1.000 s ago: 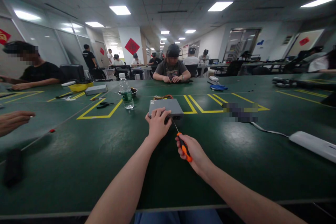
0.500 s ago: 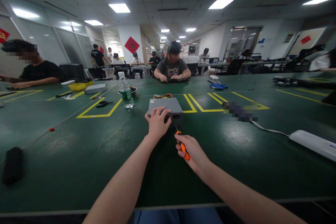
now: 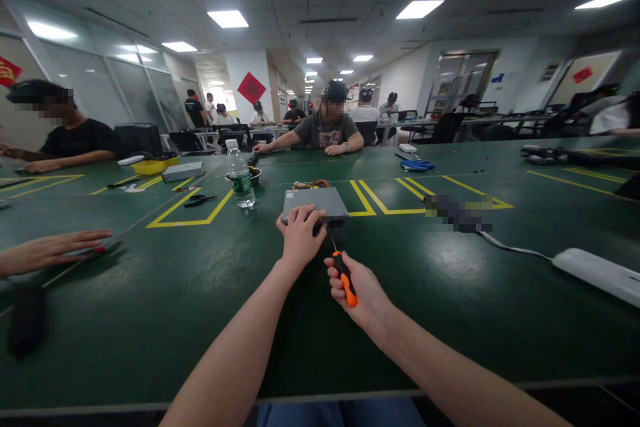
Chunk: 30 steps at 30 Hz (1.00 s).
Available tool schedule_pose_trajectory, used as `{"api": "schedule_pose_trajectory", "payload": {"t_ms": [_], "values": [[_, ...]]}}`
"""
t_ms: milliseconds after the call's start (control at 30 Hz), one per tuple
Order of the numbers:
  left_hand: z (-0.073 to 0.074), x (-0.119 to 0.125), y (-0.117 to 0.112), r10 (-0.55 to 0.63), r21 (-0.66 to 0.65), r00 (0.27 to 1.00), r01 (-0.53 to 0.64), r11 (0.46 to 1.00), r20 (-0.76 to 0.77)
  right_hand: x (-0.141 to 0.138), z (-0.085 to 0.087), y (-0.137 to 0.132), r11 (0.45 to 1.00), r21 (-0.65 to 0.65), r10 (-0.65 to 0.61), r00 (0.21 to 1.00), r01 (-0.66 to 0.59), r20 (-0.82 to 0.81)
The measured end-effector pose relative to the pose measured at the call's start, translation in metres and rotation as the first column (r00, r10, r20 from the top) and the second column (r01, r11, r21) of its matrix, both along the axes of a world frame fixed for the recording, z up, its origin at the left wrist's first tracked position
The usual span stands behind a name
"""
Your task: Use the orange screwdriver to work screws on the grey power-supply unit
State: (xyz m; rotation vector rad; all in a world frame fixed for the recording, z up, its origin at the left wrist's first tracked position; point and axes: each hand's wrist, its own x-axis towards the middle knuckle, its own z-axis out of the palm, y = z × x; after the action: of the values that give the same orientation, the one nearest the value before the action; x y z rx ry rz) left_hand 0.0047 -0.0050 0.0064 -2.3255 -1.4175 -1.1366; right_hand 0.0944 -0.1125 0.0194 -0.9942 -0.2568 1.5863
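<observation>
A grey metal computer power supply (image 3: 325, 199) lies on the green table in front of me, coloured cables bunched at its far side. My left hand (image 3: 300, 233) is closed over its near left corner, fingers on top and thumb on the near face, hiding part of that face. In my right hand (image 3: 361, 287) is an orange and black screwdriver (image 3: 345, 277), held by its handle. The thin shaft points up toward the near face, beside a dark socket. Whether the tip touches a screw cannot be made out.
A water bottle (image 3: 241, 173) and a bowl (image 3: 254, 177) stand left of the power supply, near black pliers (image 3: 199, 200). Another person's hand (image 3: 60, 250) reaches in from the left. At right lies a white power strip (image 3: 597, 273). A co-worker (image 3: 327, 123) sits opposite.
My right hand has turned slightly and the screwdriver has shifted closer to the power supply. Another person's hand has come in at left. The co-worker opposite has stretched an arm out toward the left.
</observation>
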Motion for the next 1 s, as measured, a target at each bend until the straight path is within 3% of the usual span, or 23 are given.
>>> {"api": "schedule_pose_trajectory", "payload": {"t_ms": [167,433,633,1000], "values": [[0.0009,0.0002,-0.001,0.004,-0.006,1.0,-0.004,1.0,-0.002,-0.0046,-0.0007,-0.0014,0.998,0.043,-0.053,0.999,0.053,-0.002],[0.0015,0.0013,-0.0013,0.016,-0.022,1.0,-0.017,1.0,-0.009,-0.0069,0.0016,-0.0021,0.998,0.055,-0.01,0.999,0.012,-0.045],[0.0012,0.0009,-0.0017,0.013,-0.011,1.0,-0.013,1.0,-0.004,-0.0059,0.0013,-0.0016,0.995,0.047,-0.09,0.995,0.093,-0.053],[0.0012,0.0014,-0.0018,0.02,-0.01,1.0,-0.02,1.0,-0.006,-0.0032,0.0016,-0.0012,0.998,0.018,-0.054,0.997,0.055,-0.061]]}}
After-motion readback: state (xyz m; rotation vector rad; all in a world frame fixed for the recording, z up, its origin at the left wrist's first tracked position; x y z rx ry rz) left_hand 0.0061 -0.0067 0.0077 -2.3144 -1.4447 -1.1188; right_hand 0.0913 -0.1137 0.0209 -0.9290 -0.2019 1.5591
